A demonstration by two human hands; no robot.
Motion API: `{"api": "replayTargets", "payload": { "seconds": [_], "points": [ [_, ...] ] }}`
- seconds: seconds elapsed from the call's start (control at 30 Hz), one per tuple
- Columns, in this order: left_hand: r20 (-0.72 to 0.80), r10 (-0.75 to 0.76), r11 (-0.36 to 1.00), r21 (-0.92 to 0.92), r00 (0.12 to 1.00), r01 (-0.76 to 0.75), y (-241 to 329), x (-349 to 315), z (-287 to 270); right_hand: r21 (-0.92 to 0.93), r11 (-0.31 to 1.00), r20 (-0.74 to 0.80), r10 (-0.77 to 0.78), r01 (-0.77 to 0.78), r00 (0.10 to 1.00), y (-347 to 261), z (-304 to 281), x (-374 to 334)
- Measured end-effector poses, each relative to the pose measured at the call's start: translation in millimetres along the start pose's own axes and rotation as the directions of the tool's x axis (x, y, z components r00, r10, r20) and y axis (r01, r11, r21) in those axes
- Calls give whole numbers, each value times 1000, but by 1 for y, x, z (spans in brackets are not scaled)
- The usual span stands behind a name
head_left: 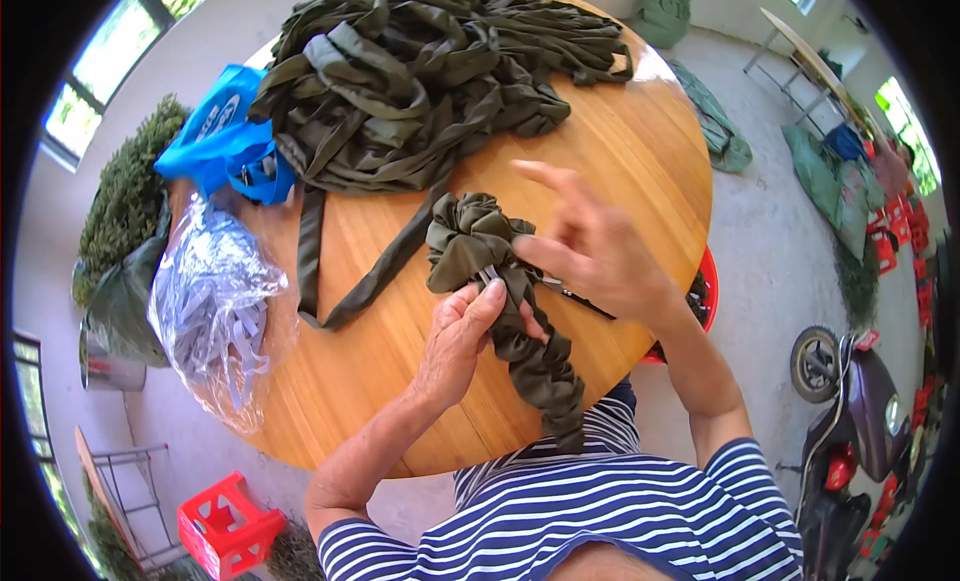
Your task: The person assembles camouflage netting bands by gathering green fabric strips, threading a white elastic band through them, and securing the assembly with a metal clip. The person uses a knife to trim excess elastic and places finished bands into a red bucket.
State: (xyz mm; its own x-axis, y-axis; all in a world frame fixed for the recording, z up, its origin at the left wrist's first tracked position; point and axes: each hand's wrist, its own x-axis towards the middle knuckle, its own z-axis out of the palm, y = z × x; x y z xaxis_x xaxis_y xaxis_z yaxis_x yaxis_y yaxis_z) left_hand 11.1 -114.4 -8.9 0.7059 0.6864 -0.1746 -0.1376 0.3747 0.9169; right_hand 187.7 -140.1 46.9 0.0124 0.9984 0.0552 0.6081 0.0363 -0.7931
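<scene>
Olive-green fabric tubing (472, 243), bunched into ruffles at its top, is gripped between the thumb and fingers of my left hand (458, 343). Its gathered tail (545, 381) hangs toward my lap. Beside my left thumb shows a small shiny metal piece (488, 275), too small to name. Just right of the bunched fabric, my right hand (585, 236) is raised and a little blurred, index finger stretched out and thumb apart. A thin dark tool (580, 297) lies under it, partly hidden. From the bunched part, a flat strip of the same fabric (385, 271) loops over the table.
A large heap of olive fabric strips (400, 91) covers the far side of the round wooden table (640, 161). At the left edge are a blue bag (225, 131) and a clear plastic bag of pale strips (215, 301). A red stool (230, 526) and a motor scooter (850, 411) stand on the floor.
</scene>
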Motion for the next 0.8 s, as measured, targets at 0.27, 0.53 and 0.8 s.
{"api": "replayTargets", "payload": {
  "seconds": [0.27,0.53,0.8],
  "points": [
    [24,-59,988,146,998,55,4,1,-3,49,950,-132,-301,310,944,27,25,37],
    [4,-153,971,185,988,150,11,-2,-7,-119,969,-304,-245,219,921,21,27,23],
    [-26,-133,964,228,991,135,9,-1,-4,-296,849,-115,-486,437,866,22,24,5]
  ]
}}
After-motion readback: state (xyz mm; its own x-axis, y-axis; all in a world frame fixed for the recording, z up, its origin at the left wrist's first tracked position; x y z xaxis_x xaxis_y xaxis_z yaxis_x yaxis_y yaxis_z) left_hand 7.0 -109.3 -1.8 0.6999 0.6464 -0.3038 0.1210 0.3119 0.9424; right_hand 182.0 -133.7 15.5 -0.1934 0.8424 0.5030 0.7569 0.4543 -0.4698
